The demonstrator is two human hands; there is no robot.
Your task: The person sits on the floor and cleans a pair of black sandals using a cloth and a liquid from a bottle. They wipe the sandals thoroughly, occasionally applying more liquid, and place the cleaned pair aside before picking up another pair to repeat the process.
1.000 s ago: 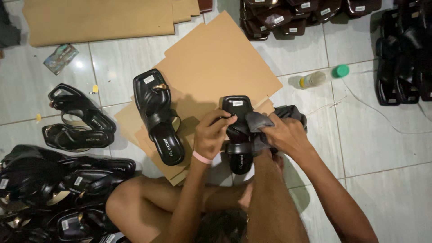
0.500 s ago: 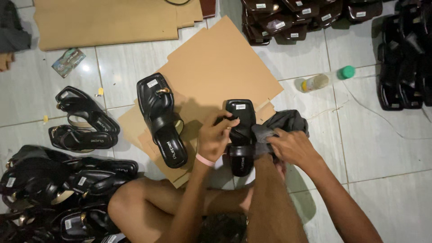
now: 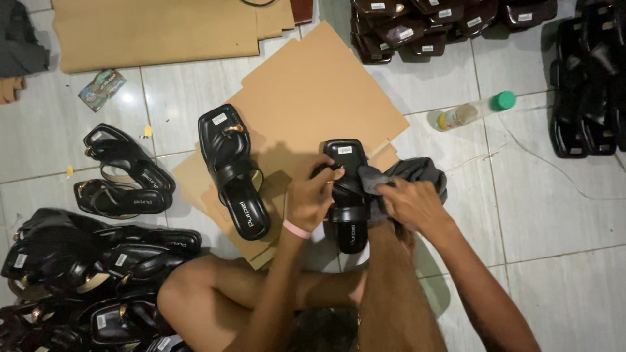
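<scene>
Now, head cam: vs half a sec ago both hands sit about the same on the sandal [image 3: 347, 195], the view only shifted a bit. My left hand [image 3: 312, 199] is curled shut round the sandal's left edge by the strap, fingertips on top, pink band at the wrist. My right hand [image 3: 409, 205] is closed on a grey cloth [image 3: 417, 173], pressing its corner onto the strap. Sandal lies toe away from me, over my legs & the edge of the cardboard [image 3: 313, 98]. A 2nd sandal [image 3: 233, 171] lies on the cardboard just left, apart from my hands. Bottle [image 3: 471, 112] w/ green cap lies on the tiles, upper right. No boxes in view; piles of black sandals [image 3: 85, 261] lower left & along the top right.
</scene>
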